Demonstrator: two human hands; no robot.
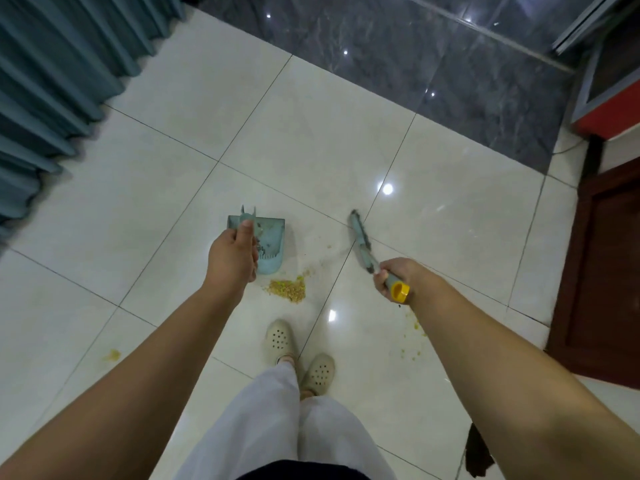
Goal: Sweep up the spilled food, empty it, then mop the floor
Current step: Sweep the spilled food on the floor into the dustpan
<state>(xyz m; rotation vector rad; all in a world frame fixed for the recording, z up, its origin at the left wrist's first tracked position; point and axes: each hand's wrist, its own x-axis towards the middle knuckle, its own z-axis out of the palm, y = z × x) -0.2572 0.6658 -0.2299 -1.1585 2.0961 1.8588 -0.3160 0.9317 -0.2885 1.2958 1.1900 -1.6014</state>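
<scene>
Head view, looking down at a pale tiled floor (311,140). At centre frame the left hand (232,256) has its fingers curled round the top of the dustpan (268,249) handle, thumb up along it; the pale blue pan stands on the floor just beyond and right of the hand, its mouth facing the lower part of the frame. Just below the pan's lower right corner lies a small heap of spilled food (287,289), tan crumbs with yellow-green bits, close to the pan's lip but not inside it as far as can be seen. A thin trail of crumbs runs from the heap up and right toward the broom.

At centre right the right hand (394,280) is clenched round the broom (362,245) handle near its yellow cap (400,291), which points toward the camera. The broom head, blue-grey with dark bristles, slants up and left from the hand and is blurred; whether it touches the floor cannot be told.

More crumbs (412,341) are scattered at lower right, beside the right forearm, and a yellow smear (112,355) sits at lower left. Two feet in cream clogs (278,341) stand below the heap, under white trousers. A teal curtain (62,81) fills the upper left, dark glossy tiles (398,53) the upper right, and a dark wooden door (602,265) the right edge.
</scene>
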